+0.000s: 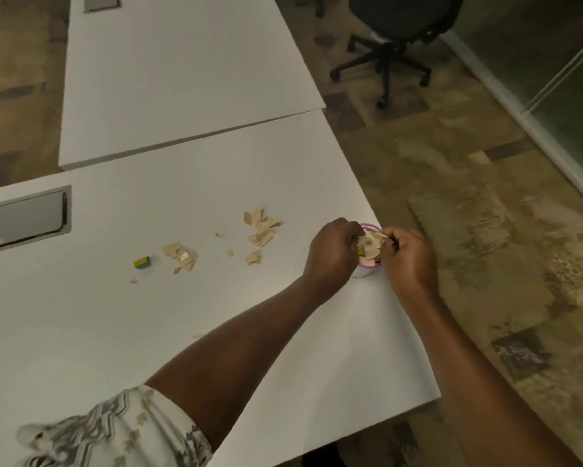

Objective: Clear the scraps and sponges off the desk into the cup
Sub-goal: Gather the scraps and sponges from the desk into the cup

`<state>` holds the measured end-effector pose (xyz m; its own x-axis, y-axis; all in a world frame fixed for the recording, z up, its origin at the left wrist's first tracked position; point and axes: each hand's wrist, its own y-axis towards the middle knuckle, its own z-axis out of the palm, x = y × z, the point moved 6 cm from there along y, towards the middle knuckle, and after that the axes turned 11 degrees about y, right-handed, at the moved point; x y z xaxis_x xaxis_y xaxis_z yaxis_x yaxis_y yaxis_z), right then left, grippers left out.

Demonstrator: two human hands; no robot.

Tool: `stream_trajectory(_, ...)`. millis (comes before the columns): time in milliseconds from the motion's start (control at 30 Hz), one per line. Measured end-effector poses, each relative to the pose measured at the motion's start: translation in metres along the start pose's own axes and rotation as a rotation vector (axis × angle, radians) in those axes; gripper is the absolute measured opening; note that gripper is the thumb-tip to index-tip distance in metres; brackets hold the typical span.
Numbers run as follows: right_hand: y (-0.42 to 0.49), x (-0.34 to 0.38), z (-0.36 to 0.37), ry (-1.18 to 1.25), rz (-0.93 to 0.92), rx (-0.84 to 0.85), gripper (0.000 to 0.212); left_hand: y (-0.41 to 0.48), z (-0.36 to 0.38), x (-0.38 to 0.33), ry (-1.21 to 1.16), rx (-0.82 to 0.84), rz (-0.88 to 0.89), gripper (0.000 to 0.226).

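Right now both of my hands are at the one cup (367, 268), which stands at the right edge of the desk (216, 332); it is white with a pink rim. My left hand (334, 254) has its fingers curled down over the cup's mouth, pinching the wad of scraps (372, 245) that sticks up out of it. My right hand (408, 257) comes in from the other side, fingers curled and nipping the wad's right edge; whether it also touches the cup I cannot tell. A yellow bit (360, 251) shows inside the cup against the wad.

Out on the desk I count three loose heaps of tan paper: a big heap (262, 227) nearest the cup, a small heap (254, 257) just below it, and a middle heap (181, 256) further toward the left edge. Single crumbs lie around and between them, one crumb (197, 336) close to my left forearm. One small sponge (143, 262), yellow and green, lies left of the middle heap; any print on it is too small to read.
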<state>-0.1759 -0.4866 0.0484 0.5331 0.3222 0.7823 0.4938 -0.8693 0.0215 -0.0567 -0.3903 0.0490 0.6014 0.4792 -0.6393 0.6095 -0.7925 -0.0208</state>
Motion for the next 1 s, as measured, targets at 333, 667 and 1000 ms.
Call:
stream_trajectory(333, 0.010, -0.012, 0.003, -0.084, 0.010, 0.164, 0.031, -0.003, 0.019, -0.011, 0.394, -0.075, 0.296, 0.051)
stream_trajectory(667, -0.017, -0.016, 0.017, -0.246, -0.210, 0.405, 0.054, -0.025, 0.037, 0.016, 0.555, -0.026, 0.434, 0.050)
stream_trajectory(1000, -0.012, -0.029, 0.037, -0.401, -0.053, 0.576, 0.053, -0.014, 0.054, 0.010, 0.737, 0.250, 0.425, 0.049)
